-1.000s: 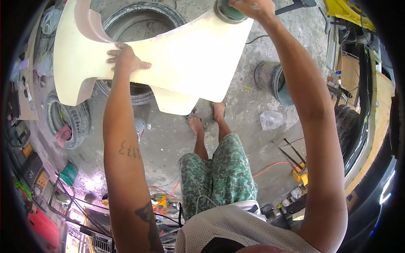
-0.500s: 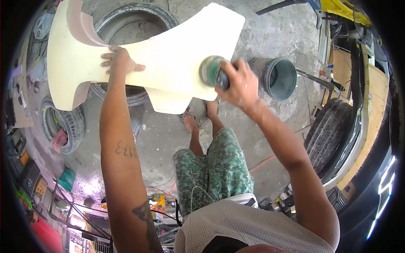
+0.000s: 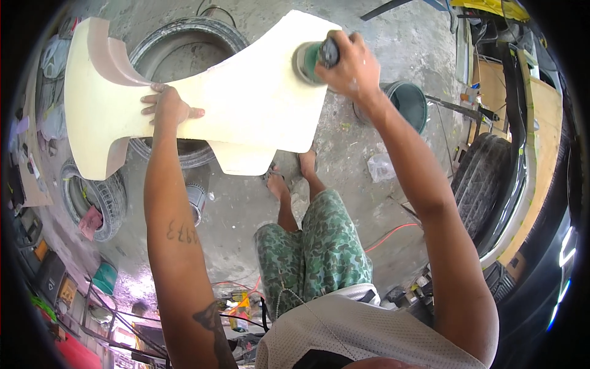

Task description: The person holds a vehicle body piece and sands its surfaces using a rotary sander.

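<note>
Pink cloth [image 3: 90, 222] touching leftmost tire [image 3: 115, 204]; clear plastic bag [image 3: 381, 167] on concrete floor [image 3: 239, 212], near bucket [image 3: 413, 106].

Room across the middle of the pale panel [image 3: 246, 107]; obstacles crowd its edges.
Between the spread fingers of your left hand [image 3: 171, 111] and the round green tool [image 3: 306, 63] in your right hand [image 3: 354, 69], you can pass over bare surface. The bucket [image 3: 413, 104] stands near your right wrist, the large tire [image 3: 190, 24] juts past the far edge, and your knees bound the near side.
</note>
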Tool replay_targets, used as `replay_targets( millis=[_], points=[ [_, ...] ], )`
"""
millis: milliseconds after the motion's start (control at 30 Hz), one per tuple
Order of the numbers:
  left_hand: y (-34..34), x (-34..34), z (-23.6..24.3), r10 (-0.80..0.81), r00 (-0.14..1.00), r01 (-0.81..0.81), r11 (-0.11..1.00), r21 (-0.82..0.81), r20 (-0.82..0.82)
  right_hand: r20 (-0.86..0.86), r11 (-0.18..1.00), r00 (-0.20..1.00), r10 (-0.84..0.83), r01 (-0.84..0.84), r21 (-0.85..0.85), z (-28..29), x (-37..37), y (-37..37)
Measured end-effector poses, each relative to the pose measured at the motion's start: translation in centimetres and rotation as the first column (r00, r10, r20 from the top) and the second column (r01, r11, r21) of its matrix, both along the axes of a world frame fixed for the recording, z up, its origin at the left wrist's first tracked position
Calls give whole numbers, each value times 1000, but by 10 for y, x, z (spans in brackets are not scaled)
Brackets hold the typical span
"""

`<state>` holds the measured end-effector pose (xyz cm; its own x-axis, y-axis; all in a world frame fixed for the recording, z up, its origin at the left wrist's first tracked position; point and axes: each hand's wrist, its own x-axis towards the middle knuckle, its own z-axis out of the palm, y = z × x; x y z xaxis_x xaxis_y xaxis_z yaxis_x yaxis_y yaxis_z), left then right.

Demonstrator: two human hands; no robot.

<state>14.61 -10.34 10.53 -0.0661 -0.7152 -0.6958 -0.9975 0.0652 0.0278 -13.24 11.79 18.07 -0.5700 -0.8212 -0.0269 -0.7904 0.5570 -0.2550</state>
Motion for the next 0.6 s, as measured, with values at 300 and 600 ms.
replay_targets(
  millis=[300,600],
  points=[
    [-4,1,-8,-63,997,62,998,18,45,-18,977,977,-212,212,19,3,-56,-33],
    [-4,6,-15,-42,999,42,999,-14,14,35,1000,999,2,-2,-8,5,26,57]
  ],
)
